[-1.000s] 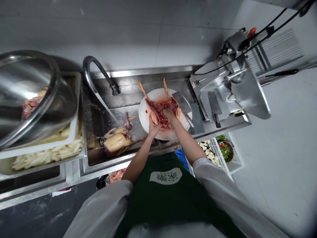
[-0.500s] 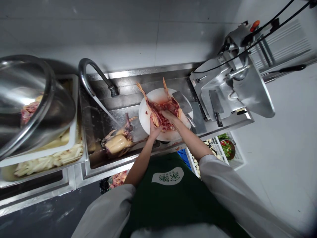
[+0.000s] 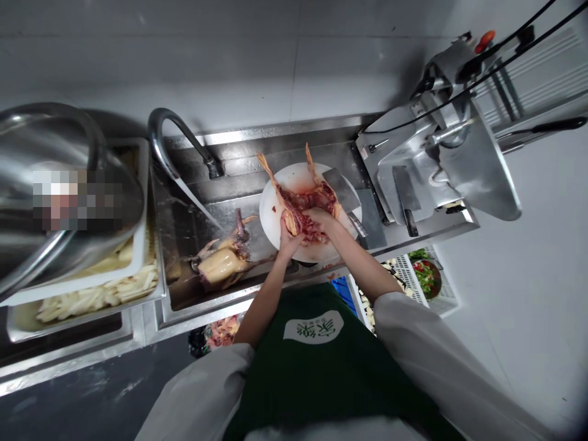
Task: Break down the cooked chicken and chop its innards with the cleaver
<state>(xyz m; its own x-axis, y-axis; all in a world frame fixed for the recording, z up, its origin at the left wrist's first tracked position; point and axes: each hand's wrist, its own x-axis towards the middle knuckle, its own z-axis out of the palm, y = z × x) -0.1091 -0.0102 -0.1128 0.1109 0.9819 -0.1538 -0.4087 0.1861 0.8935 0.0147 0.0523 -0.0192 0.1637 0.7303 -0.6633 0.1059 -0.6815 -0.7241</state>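
Tiled wall [image 3: 206, 67] backs a steel sink [image 3: 195, 311]; a round board [image 3: 271, 211] spans its right part. Opened carcass [image 3: 301, 199] lies on the board, feet toward the wall. Left hand [image 3: 290, 241] grips its near left edge; right hand [image 3: 321, 222] reaches into the flesh, fingers hidden, closure undeterminable. Apparent step: working the interior by hand. Next move calls for a firm left hold and clearance from the cleaver [image 3: 340, 188] beside the carcass.
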